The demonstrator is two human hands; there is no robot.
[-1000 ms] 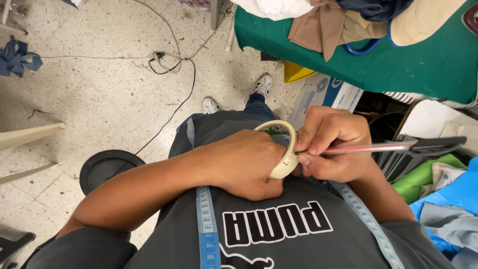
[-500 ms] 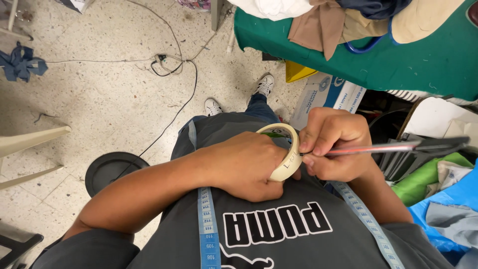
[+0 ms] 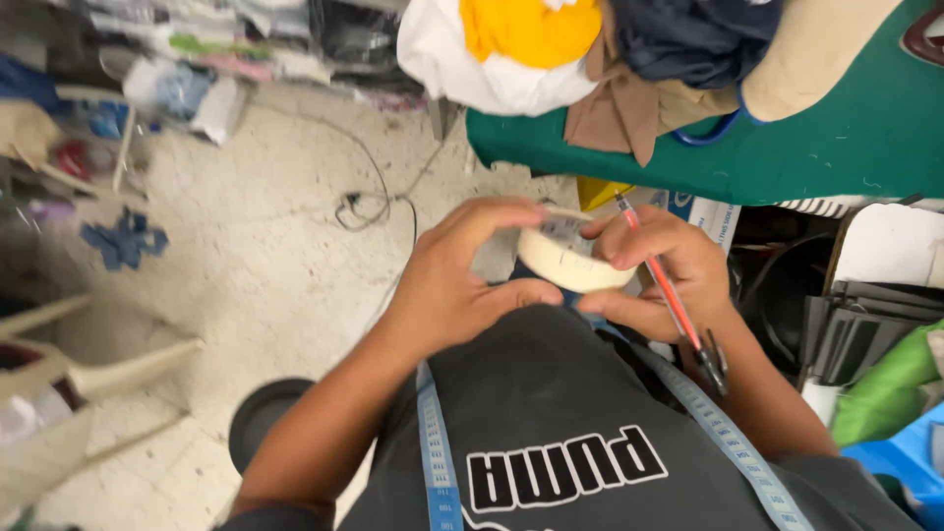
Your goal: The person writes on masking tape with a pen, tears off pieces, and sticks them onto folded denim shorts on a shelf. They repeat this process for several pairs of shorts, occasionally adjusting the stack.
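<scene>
Roll of masking tape [image 3: 575,261] held up in front of chest, between both hands, above the lap. Left hand [image 3: 457,285] w/ fingers spread, thumb under the roll, fingertips pinching the loose tape end at top. Right hand [image 3: 654,270] cupping the roll's far side, fingers curled & pressed round it, red pen [image 3: 669,295] tucked between them too. Blue measuring tape [image 3: 438,452] hanging round the neck. Green bench [image 3: 846,138] w/ piled fabric just beyond.
</scene>
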